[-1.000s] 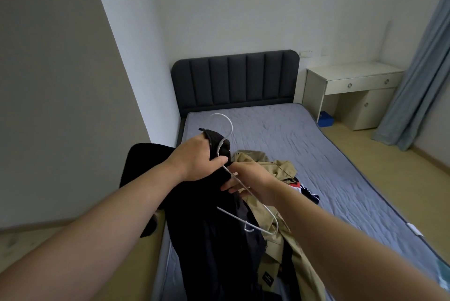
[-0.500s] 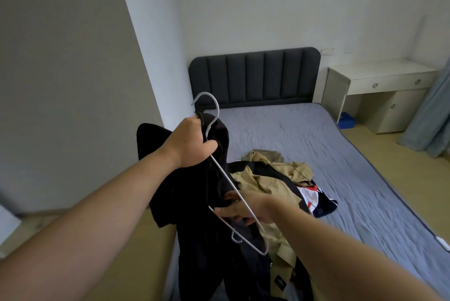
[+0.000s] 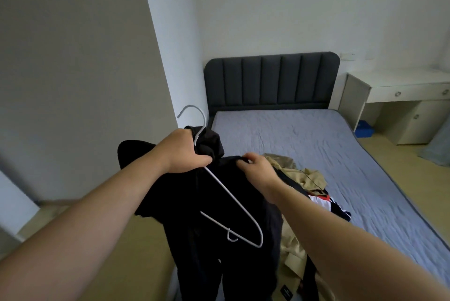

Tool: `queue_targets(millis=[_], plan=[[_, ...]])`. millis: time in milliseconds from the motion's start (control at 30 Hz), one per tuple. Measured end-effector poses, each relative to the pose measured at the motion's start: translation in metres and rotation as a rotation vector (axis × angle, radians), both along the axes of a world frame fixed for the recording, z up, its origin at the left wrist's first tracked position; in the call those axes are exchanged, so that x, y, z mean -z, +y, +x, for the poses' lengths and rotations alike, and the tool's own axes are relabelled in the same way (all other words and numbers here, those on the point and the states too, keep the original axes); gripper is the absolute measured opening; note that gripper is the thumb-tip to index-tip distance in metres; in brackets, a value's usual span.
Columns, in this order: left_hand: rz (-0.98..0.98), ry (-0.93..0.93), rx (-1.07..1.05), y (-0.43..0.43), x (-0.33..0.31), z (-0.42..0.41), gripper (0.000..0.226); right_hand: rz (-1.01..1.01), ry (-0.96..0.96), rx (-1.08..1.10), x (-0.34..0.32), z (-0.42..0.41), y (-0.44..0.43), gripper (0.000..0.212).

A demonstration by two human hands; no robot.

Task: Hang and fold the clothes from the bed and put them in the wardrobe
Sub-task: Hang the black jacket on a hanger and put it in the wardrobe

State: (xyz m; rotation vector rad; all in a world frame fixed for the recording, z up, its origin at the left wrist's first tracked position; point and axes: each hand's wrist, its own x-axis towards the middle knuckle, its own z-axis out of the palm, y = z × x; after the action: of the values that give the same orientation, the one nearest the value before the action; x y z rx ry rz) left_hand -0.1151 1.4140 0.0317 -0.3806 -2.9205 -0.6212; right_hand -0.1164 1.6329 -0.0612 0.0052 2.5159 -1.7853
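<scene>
Garment (image 3: 219, 203), black, hangs off the bed's near corner, in the air and held by both hands. It is half on a white wire hanger (image 3: 229, 193), with 1 hanger arm bare in front of the cloth. Left hand (image 3: 185, 152) is closed round the hanger neck plus a bunch of collar fabric, hook sticking up above it. Right hand (image 3: 258, 166) pinches the black fabric's top edge just beside that.

Handling, my read:
- soft and limp, drapes long, fairly light, no stiffness to lean on
- best hold is at the collar and shoulder seam; pull the shoulder over the bare arm
- thin wire looks slippery, so cloth may slide off if tilted

Room:
- bed (image 3: 316, 154) to the right has bare mattress toward the headboard (image 3: 270, 81), good for laying things flat
- beige garment (image 3: 292, 169) and a striped piece (image 3: 323, 203) lie just behind the right hand, so the hem could snag on them
- wall (image 3: 85, 81) close on the left, the hook is near its corner
- desk (image 3: 401, 81) well apart, far right
- wardrobe not in view

Roughly 2 more pieces are left on the bed, exact count unclear.
</scene>
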Motion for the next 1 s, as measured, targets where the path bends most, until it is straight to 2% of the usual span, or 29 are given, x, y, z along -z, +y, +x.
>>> queue_targets(millis=[100,133,233,300,367,433,500,567,633,700,800,867,1000], plan=[[-0.086,-0.115,-0.007,0.003,0.003,0.002,0.078,-0.122,0.086,-0.076,-0.039,-0.003,-0.002,0.008],[-0.081,-0.142,0.01,0.007,0.006,0.003,0.084,-0.12,0.102,-0.12,-0.051,-0.003,-0.003,0.009],[0.093,-0.181,0.021,0.02,0.016,0.005,0.067,-0.096,0.098,-0.243,-0.077,-0.001,-0.008,0.008],[0.159,-0.159,-0.046,0.022,0.019,0.005,0.05,-0.042,0.052,-0.313,-0.082,-0.001,-0.006,0.028],[0.14,-0.061,-0.095,0.019,0.017,0.004,0.04,0.14,0.009,-0.382,-0.079,-0.004,0.001,0.049],[0.175,0.038,-0.098,0.016,0.011,0.002,0.034,0.43,0.021,-0.42,-0.065,-0.01,0.007,0.055],[0.228,0.093,-0.037,0.018,0.002,0.001,0.032,0.602,0.042,-0.403,-0.046,-0.016,0.008,0.046],[0.265,0.141,0.008,0.022,-0.004,0.003,0.03,0.65,0.044,-0.302,-0.026,-0.02,0.009,0.029],[0.301,0.197,0.003,0.021,-0.01,0.004,0.038,0.691,0.033,-0.15,-0.01,-0.021,0.013,0.013],[0.313,0.211,-0.021,0.016,-0.013,0.003,0.035,0.665,-0.029,-0.036,-0.001,-0.021,0.016,0.016],[0.304,0.191,-0.065,0.007,-0.01,0.002,0.03,0.627,-0.107,0.025,0.0,-0.023,0.011,0.041],[0.308,0.217,-0.096,0.0,-0.008,0.002,0.039,0.578,-0.15,0.022,-0.001,-0.025,0.008,0.059],[0.319,0.265,-0.173,-0.018,-0.012,0.002,0.046,0.165,-0.392,0.053,0.005,-0.026,0.006,0.076]])
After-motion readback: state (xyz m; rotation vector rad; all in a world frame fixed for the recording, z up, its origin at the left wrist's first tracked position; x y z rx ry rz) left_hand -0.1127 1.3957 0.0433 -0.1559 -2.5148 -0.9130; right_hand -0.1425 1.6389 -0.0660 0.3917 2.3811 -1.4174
